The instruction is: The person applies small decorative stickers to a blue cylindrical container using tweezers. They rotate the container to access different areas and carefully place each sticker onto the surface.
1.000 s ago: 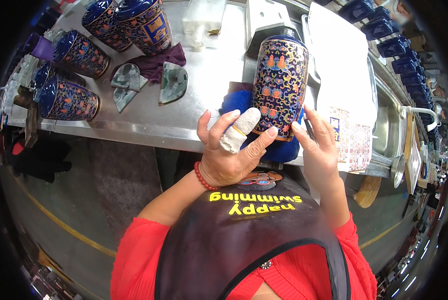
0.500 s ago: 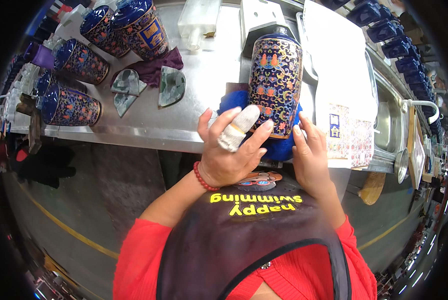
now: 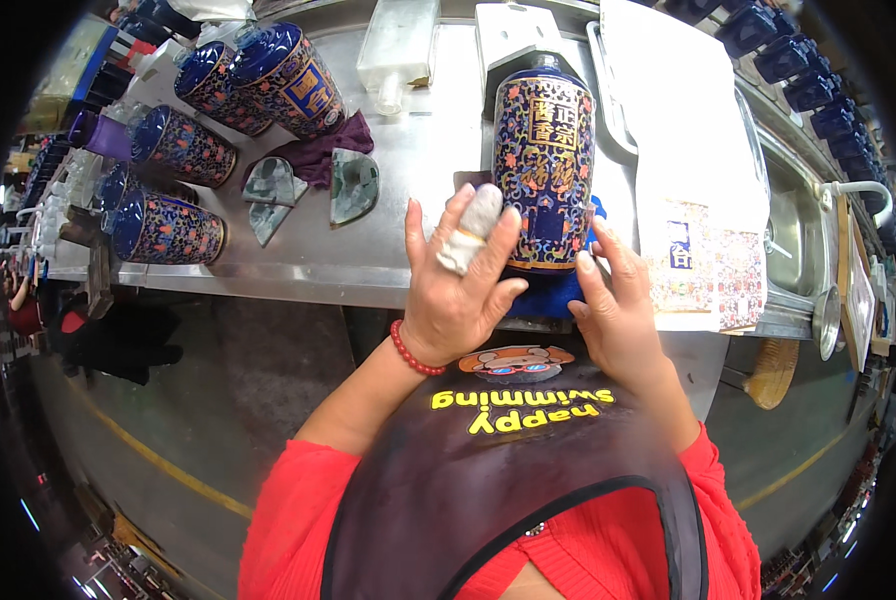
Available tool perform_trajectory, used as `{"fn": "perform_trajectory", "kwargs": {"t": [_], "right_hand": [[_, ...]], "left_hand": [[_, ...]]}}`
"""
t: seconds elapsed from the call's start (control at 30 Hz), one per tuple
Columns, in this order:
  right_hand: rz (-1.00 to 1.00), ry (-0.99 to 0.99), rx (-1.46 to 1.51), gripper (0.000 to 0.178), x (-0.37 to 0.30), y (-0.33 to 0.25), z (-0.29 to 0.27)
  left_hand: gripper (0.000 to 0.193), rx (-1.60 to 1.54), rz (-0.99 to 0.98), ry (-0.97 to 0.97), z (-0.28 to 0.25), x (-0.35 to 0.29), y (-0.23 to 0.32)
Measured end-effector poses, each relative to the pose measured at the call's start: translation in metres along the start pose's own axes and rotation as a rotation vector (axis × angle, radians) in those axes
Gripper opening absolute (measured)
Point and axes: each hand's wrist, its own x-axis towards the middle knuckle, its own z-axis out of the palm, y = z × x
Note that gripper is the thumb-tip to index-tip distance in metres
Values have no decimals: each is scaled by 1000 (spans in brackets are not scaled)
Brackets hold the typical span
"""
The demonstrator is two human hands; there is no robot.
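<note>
A dark blue bottle (image 3: 543, 180) with dense floral patterning and gold-edged panels lies on its back, neck pointing away from me. Its lower end is over a blue cloth (image 3: 551, 298). My left hand (image 3: 458, 280) is spread at its lower left side, fingers at the bottle wall. A whitish fabric sleeve (image 3: 471, 228) covers one of its fingers. My right hand (image 3: 616, 300) is at the lower right corner, fingers apart and fingertips at the bottle's edge. Neither hand wraps round the bottle. A black angled rest (image 3: 508, 68) supports its neck end.
Several similar bottles (image 3: 183, 145) stand at the left beside a purple cloth (image 3: 318, 155) and greenish curved scrapers (image 3: 354, 186). White sheets with patterned decals (image 3: 688, 255) lie at the right, before a sink (image 3: 790, 230). A clear bottle (image 3: 398, 55) lies behind.
The bottle has turned about its length, so a panelled side with gold lettering now faces up instead of the all-over floral side. My hands have stayed beside it with slight finger shifts.
</note>
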Motion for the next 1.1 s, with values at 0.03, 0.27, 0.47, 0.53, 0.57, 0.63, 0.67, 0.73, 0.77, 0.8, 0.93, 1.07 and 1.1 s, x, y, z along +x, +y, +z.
{"fn": "perform_trajectory", "kwargs": {"t": [0.03,0.27,0.47,0.53,0.57,0.63,0.67,0.73,0.77,0.8,0.93,1.07,1.1], "right_hand": [[-14,5,-9,71,-1,0,2],[12,-5,-75,71,-1,0,1],[21,14,-20,65,3,0,-1],[15,17,-10,64,5,-1,0],[6,14,-15,64,5,-1,0],[-19,8,-22,63,6,-1,-1],[-32,7,-26,63,7,0,-2],[-29,-2,-13,64,9,2,-4],[-19,-7,4,66,11,3,-5],[-31,17,28,68,13,4,-7],[99,-53,-1,64,25,7,-12],[-60,43,8,54,39,8,-21],[2,-1,4,54,43,8,-23]], "left_hand": [[54,10,30,3,-1,-2,3],[52,69,44,-33,0,-5,5],[52,66,49,-33,0,-4,5],[51,71,49,-40,0,-4,5],[51,69,49,-35,0,-4,5],[51,67,48,-37,0,-5,4],[51,64,43,-39,0,-5,4],[52,61,59,-39,0,-5,3],[52,66,65,-37,-1,-3,3],[53,68,70,-50,-4,-2,2],[68,-16,56,-50,-10,14,-2],[76,-53,68,-80,-15,35,-13],[76,-46,84,-90,-15,40,-16]]}}
